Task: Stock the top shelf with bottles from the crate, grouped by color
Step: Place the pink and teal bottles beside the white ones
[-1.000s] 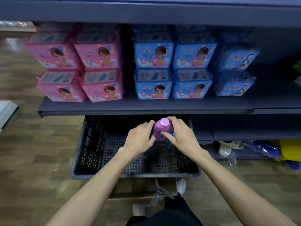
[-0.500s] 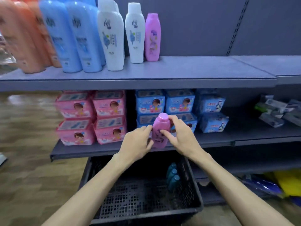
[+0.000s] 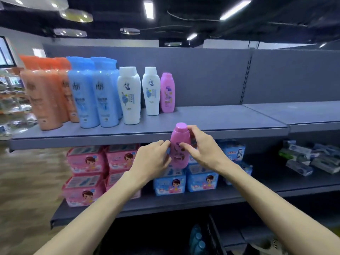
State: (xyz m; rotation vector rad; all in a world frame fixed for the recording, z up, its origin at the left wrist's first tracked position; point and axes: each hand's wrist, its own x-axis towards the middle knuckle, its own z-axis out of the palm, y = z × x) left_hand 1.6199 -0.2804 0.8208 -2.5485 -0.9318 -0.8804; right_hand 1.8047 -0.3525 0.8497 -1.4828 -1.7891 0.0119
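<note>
Top shelf (image 3: 230,116) bare right of pink bottle (image 3: 167,92).

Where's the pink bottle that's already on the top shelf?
In the head view the shelved pink bottle stands upright left of centre on the top shelf, at the right end of the row, just right of a white bottle.

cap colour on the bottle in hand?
Pink, matching the pink bottle body; clearest in the head view.
</note>
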